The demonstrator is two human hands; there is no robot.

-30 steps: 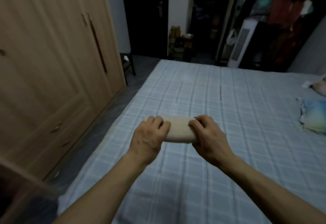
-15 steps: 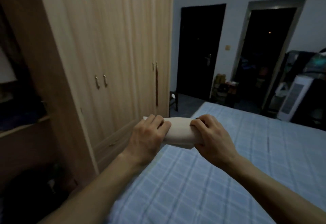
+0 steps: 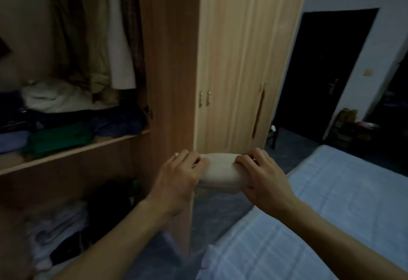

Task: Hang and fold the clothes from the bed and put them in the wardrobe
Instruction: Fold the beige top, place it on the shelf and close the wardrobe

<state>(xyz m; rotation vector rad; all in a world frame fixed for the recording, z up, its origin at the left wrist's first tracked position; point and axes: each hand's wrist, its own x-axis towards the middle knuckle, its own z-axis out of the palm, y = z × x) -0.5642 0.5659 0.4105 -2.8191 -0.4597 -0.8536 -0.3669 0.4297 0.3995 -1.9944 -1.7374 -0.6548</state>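
So from my head cam: I've got the rolled-up cream garment [image 3: 218,175] held out in the middle of the frame, one hand on each end. My left hand [image 3: 178,180] has its fingers curled over the top of the left end, and my right hand [image 3: 262,177] is wrapped the same way round the right end, so both are properly closed on it, nothing loose. The roll sits level between them, up in the air, not touching anything else. Right behind it is the edge of the open wardrobe [image 3: 174,81], which fills the left and centre of the frame. In the upper left there are hanging clothes [image 3: 106,32], and under them a shelf [image 3: 88,147] with folded stacks [image 3: 59,121]: white on top, dark blue, then green. Lower left is another heap of clothes [image 3: 55,229], pretty blurry. The closed wardrobe doors [image 3: 242,59] are upper centre. The bed [image 3: 320,213] with its pale blue checked sheet takes the lower right, and a dark doorway [image 3: 326,70] is at the right.
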